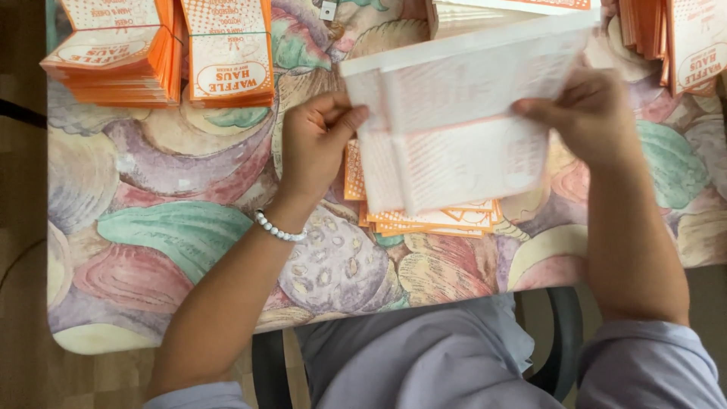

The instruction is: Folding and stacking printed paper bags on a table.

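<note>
Holding a flat carton blank [466,121] up off the table between both hands, I see its pale, unprinted side facing me, tilted so its right end rides higher, toward the far edge. My left hand [318,144] grips the blank's left edge — the thumb pressed down on the near face, the other fingers curled in against the palm behind it. A white bead bracelet [279,229] sits on that wrist. My right hand [594,113] takes the right edge, thumb laid flat across the face and pointing left; the rest of those fingers are behind the card, and I cannot tell how they lie.

Under the raised blank, near the middle of the table and a little toward the near edge, lies a low stack of flat orange-and-white blanks [428,216], mostly hidden by the one I hold. The table wears a tablecloth [174,227] printed with big shells in mauve, green and cream.

At the far left corner stand two taller stacks of orange cartons [113,64] and [229,53], side by side and nearly touching, printed faces up. At the far right corner another orange stack [681,42] runs out of view — and between it and the raised blank, along the far edge, a further pile [485,11] shows only its near side.

My grey-clad lap [424,356] fills the space below the near edge.
</note>
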